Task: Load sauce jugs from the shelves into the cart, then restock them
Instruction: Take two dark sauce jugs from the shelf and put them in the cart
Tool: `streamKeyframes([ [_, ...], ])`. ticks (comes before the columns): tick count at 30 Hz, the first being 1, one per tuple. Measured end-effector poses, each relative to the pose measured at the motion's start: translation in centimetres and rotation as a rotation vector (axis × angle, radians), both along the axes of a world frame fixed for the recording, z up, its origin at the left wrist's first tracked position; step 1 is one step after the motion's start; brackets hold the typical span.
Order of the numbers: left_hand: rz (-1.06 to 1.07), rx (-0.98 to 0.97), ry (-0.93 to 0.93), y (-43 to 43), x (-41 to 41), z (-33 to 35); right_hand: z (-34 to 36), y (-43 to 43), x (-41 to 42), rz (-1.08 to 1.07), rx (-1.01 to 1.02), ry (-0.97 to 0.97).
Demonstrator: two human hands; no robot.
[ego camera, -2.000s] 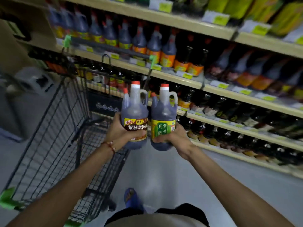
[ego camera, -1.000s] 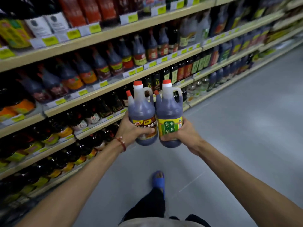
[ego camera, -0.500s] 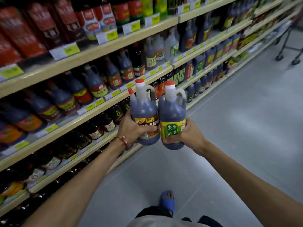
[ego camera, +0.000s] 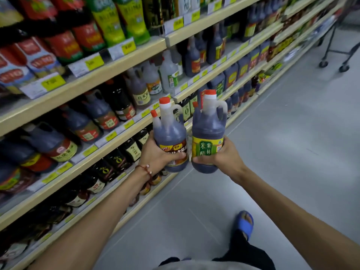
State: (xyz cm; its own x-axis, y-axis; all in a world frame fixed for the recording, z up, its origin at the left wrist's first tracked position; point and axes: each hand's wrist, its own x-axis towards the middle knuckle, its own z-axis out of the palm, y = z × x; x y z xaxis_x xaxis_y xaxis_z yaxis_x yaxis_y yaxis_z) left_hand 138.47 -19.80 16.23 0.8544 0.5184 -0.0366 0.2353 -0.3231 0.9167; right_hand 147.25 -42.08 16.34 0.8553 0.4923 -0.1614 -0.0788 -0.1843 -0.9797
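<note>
Jugs up front, one per hand! Left hand [ego camera: 157,154] wraps the brown-label jug [ego camera: 169,137] low round its body, thumb across the label; right hand [ego camera: 224,155] grips the green-label jug [ego camera: 208,131] likewise. Both stand upright, red caps up, bases nearly touching, held out over the grey floor [ego camera: 292,143] beside the stocked shelves [ego camera: 116,61].

1. Brown-labelled red-capped plastic jug of dark sauce [ego camera: 171,137] was held upright, just at 9 o'clock of the second.
2. Green-labelled red-capped plastic jug of dark sauce [ego camera: 209,131] was upright, handle toward 3 o'clock.
</note>
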Motion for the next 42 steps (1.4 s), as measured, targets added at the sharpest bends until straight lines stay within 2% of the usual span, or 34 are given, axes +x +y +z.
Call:
streamKeyframes([
  [4,0.094,0.020,-0.027,-3.0,6.6,-0.1,-0.2,-2.1,8.4,0.062,-0.002,-0.007],
  [14,0.292,-0.068,-0.036,-8.4,20.1,0.8,0.6,-5.7,26.1,0.239,-0.006,-0.022],
  [25,0.185,-0.111,0.012,-5.2,36.0,-1.6,-1.3,-3.5,40.7,0.177,-0.017,-0.026],
  [34,0.033,-0.086,-0.036,-4.2,50.0,-0.9,-1.5,-3.1,51.4,0.055,0.007,-0.074],
  [42,0.061,-0.060,-0.092,-6.3,58.9,-1.0,-1.3,-4.8,61.0,0.076,0.034,-0.080],
])
